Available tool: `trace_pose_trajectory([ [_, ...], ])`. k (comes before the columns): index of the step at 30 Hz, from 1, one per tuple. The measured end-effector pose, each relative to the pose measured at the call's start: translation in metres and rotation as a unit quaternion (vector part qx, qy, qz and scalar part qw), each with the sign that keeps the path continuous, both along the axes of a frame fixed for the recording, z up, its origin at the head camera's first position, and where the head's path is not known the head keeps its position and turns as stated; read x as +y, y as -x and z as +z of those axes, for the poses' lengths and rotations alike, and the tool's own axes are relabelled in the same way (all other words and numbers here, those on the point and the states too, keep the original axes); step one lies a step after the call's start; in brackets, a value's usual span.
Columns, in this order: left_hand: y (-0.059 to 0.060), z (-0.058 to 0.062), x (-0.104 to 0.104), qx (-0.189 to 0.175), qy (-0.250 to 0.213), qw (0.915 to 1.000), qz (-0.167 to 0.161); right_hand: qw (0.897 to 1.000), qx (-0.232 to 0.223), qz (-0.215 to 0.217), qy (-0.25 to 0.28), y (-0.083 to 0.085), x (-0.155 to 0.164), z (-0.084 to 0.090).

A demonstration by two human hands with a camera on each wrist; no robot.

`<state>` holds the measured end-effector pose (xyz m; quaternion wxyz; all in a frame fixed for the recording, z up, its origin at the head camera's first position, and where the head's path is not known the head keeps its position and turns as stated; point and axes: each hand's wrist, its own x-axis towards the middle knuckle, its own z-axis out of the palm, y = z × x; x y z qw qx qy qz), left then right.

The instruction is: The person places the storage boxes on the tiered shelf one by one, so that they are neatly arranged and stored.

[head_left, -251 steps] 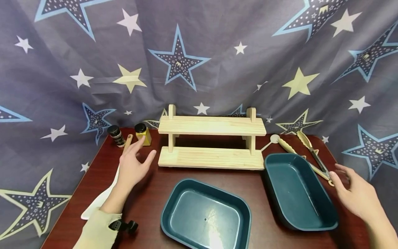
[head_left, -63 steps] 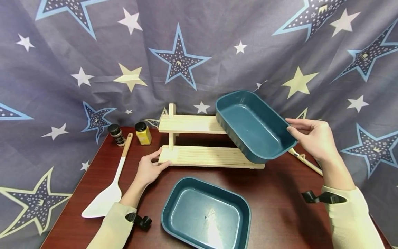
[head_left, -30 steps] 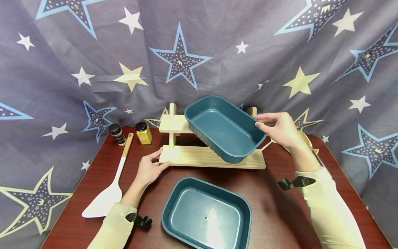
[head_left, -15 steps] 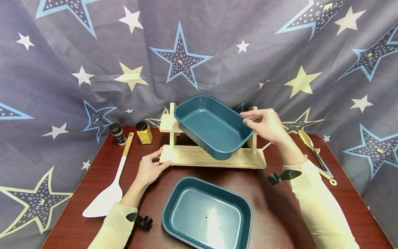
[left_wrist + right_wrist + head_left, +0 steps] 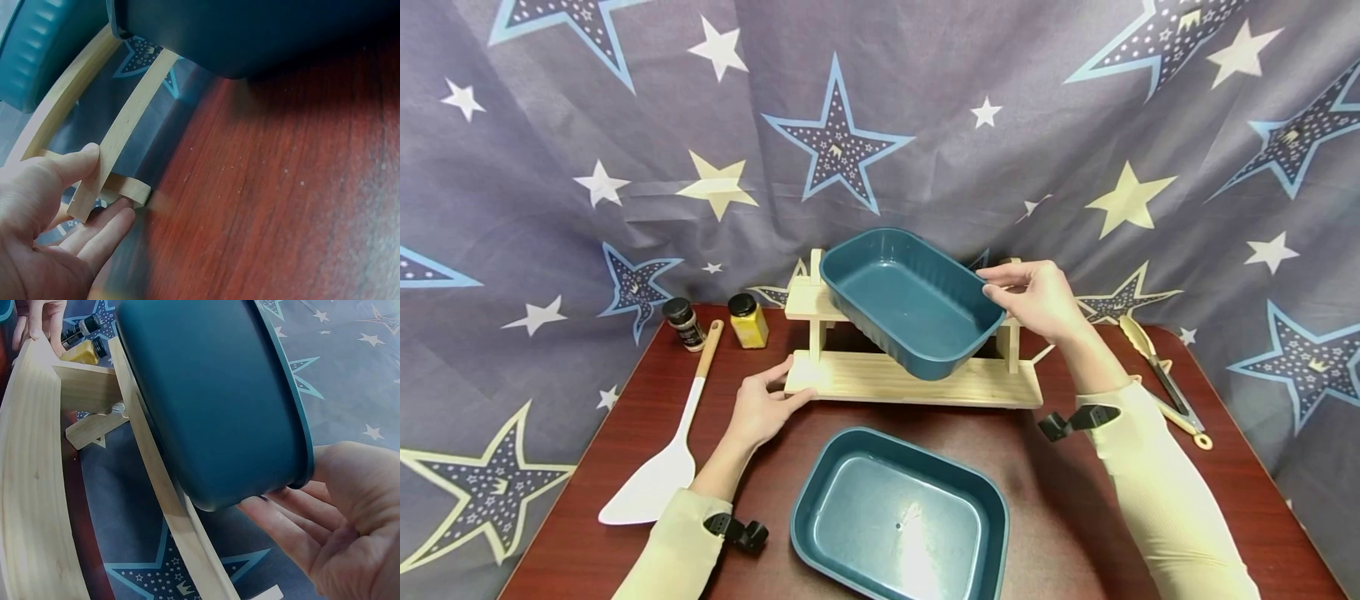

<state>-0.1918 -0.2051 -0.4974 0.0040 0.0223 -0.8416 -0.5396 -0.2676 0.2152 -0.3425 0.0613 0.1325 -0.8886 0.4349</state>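
A star-printed backdrop cloth [image 5: 925,125] hangs behind a dark red table [image 5: 1075,492]. A two-tier wooden rack [image 5: 880,379] stands at the table's rear centre. The right hand [image 5: 1037,296] pinches the right rim of a teal rectangular tray [image 5: 910,300], held tilted over the rack's upper shelf; whether it touches the shelf cannot be told. The left hand [image 5: 760,408] grips the left end of the lower shelf, thumb above, fingers beneath. A second teal tray [image 5: 898,517] lies flat on the table in front of the rack. A white spatula [image 5: 662,467] lies to the left, tongs [image 5: 1161,371] to the right. Two spice jars [image 5: 715,321] stand at rear left; their labels are too small to read.
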Motion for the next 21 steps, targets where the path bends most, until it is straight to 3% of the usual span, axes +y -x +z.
trace_pose_trajectory([
  [21,-0.0005,-0.0015,-0.0010,0.004,-0.001,1.0000,-0.004,1.000,0.003,0.010,-0.016,0.0047,0.0013,-0.0029],
])
